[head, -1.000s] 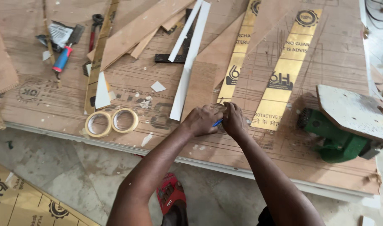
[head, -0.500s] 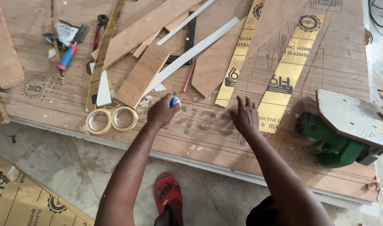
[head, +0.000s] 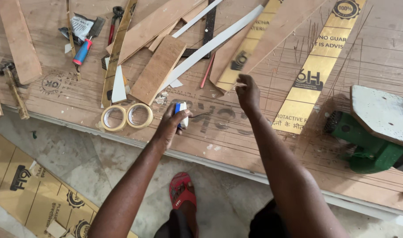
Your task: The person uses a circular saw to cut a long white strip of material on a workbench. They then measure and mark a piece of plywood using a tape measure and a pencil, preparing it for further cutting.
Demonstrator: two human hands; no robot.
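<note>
— What does the left hand [head: 170, 124] hold?

— A small blue-and-white tube [head: 181, 113], gripped in the fingers, standing nearly upright with its blue end up. It hangs just above the plywood sheet [head: 236, 132], near the sheet's front edge.

— And the right hand [head: 247, 93]?

— It holds nothing that can be made out. Its fingers are loosely curled and it sits over the sheet, its fingertips at the near corner of a brown laminate strip [head: 254, 53]. That strip runs on a slant, from beside the hand up and away to the right.

— Which hand is nearer the strip?

— The right one, touching or almost touching it; which of the two cannot be told. The left hand with the tube is to the left of it and a little closer to the person.

— What lies around?

— Two rolls of masking tape [head: 126, 117] side by side, left of the tube hand. Beyond them a short wooden board [head: 157, 69] and a long white strip [head: 214, 43]. A green power tool [head: 364, 145] sits well off to the right, and a red sandal [head: 182, 190] is on the floor below.
</note>
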